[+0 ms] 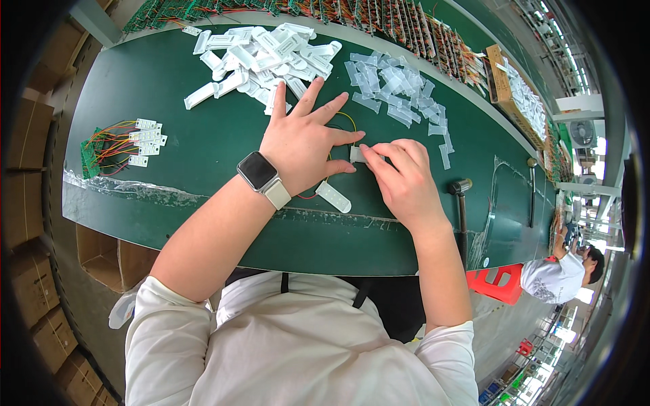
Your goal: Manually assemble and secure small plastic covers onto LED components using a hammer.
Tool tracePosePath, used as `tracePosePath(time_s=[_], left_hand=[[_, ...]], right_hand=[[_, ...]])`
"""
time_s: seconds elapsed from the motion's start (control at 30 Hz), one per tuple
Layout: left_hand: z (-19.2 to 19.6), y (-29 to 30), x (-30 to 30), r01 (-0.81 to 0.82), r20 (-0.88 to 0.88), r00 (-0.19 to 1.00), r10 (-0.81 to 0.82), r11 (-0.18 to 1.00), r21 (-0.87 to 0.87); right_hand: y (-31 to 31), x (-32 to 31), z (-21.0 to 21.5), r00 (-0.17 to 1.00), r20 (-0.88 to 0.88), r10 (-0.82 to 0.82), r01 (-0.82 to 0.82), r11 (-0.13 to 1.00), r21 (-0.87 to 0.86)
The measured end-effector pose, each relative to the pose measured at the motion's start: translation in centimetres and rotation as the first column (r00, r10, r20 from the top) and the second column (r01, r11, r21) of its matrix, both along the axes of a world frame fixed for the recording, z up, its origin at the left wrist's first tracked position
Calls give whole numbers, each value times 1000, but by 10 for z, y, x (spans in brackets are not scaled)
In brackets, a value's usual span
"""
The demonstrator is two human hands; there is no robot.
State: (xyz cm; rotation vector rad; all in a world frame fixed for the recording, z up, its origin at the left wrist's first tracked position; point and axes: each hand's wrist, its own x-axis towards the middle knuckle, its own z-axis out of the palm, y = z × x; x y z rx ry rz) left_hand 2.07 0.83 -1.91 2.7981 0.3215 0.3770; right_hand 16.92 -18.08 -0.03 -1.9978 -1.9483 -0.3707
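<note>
Green matting covers the bench [203, 135], where the left hand [305, 139] lies flat with fingers spread, pinning thin wires [347, 119], while the right hand [399, 172] pinches a small white clip [357, 154] between them, best pressed squarely, I judge, wires kept taut.

Green workbench [203, 223], cardboard boxes [27, 135] alongside, red stool [497, 281], bright factory hall.

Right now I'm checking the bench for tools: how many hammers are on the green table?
1. The hammer lies on the green table just right of the right hand, head away from the person, handle toward the near edge. Others may be hidden beyond view.
</note>
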Motion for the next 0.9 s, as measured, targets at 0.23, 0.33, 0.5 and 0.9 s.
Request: tracePosePath(time_s=[0.23,0.33,0.5,0.9], left_hand=[[1,0,-1,2,6,1000,-2,1000,4],[2,-1,-1,-4,0,1000,4,1000,13],[1,-1,1,-4,0,1000,4,1000,18],[2,-1,-1,-2,2,1000,2,1000,2]], right_hand=[[0,1,1,999,-26,-28,28,1000,9],[-1,0,-4,996,-57,-71,72,997,11],[-4,-2,-5,995,-55,-88,90,995,45],[-8,-15,-7,986,100,-135,129,989,68]])
